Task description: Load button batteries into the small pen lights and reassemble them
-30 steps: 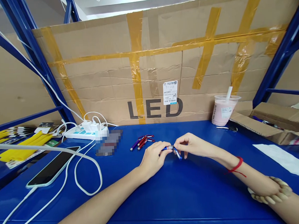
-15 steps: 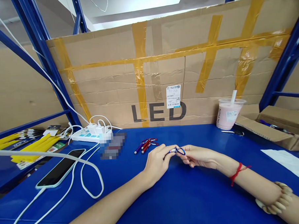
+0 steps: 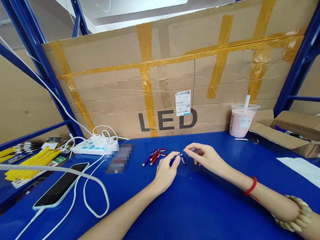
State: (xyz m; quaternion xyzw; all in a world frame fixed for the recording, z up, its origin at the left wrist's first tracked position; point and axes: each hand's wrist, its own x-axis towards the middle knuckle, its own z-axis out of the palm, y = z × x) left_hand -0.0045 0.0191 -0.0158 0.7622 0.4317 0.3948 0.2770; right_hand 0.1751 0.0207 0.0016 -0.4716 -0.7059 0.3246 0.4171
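My left hand point(image 3: 165, 172) is closed around a small blue keychain flashlight point(image 3: 183, 159), whose carabiner clip sticks out on the right. Most of its barrel is hidden by my fingers. Just right of the clip, my right hand point(image 3: 202, 156) has thumb and forefinger pinched together, apart from the flashlight. Anything between those fingertips is too small to make out. Behind my left hand lie a purple keychain flashlight point(image 3: 148, 159) and red keychain flashlights point(image 3: 154, 157), side by side with their clips pointing right.
At left, a phone point(image 3: 61, 186) lies on the blue shelf point(image 3: 164, 219) among white cables and a power strip point(image 3: 83, 148). A pink drink cup point(image 3: 242, 121), a pen point(image 3: 247, 140), an open cardboard box point(image 3: 290, 135) and white paper point(image 3: 305, 172) stand or lie at right.
My right hand has let go of the clip and drawn back slightly to the upper right. In my left hand, the flashlight's clip has swung downward.
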